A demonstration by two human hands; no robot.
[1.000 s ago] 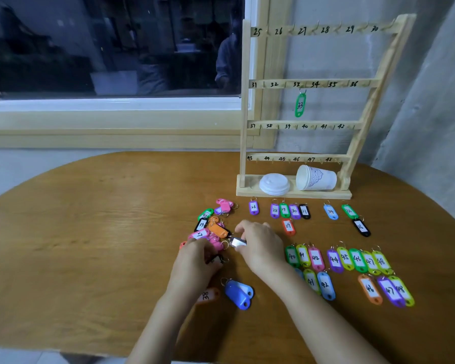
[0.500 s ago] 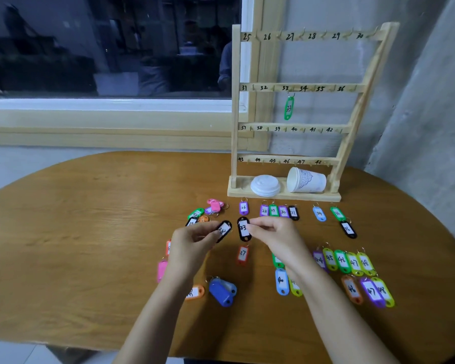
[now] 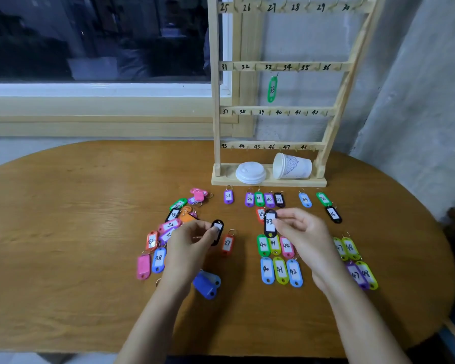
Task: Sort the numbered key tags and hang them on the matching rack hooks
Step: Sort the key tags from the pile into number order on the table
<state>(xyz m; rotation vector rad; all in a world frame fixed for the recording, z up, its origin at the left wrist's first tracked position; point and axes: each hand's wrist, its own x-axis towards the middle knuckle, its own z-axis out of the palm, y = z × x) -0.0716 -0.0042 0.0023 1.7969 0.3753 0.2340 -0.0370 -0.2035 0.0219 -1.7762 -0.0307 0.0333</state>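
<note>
My right hand (image 3: 301, 232) pinches a black tag marked 33 (image 3: 270, 224) above the sorted rows. My left hand (image 3: 188, 245) pinches a second black tag (image 3: 217, 231) whose number I cannot read. A wooden rack (image 3: 276, 112) with hooks numbered 25 to 48 stands at the table's back; one green tag 33 (image 3: 272, 89) hangs on it. Sorted tags lie in a row (image 3: 259, 199) before the rack and in rows (image 3: 280, 270) under my right hand. An unsorted pile (image 3: 174, 219) lies to the left.
A white lid (image 3: 250, 172) and a paper cup on its side (image 3: 292, 166) rest on the rack's base. Two dark blue tags (image 3: 206, 285) lie near my left wrist. An orange tag 37 (image 3: 227, 243) lies between my hands. The round wooden table (image 3: 63, 232) meets a grey wall on the right.
Both hands rose from the pile, each with a black tag. The right hand then carried tag 33 rightward, away from the left hand's tag.
</note>
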